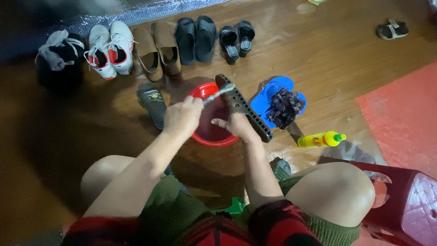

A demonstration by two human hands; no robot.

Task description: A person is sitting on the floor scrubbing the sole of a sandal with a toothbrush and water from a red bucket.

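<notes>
The dark sandal (243, 107), sole ribbed, tilts over the red basin (200, 136); right hand (236, 125) grips it. Left hand (182, 116) is closed on a brush (218, 94).

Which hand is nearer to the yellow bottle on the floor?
Right. The right hand holds a dark sandal over the red basin, on the side toward the yellow bottle. The left hand, gripping a brush, is farther across the basin.

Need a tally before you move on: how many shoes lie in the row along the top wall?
8: two white sneakers, two brown slip-ons, two dark clogs, two black sandals. The dark bundle at the left end may hide more.
</notes>
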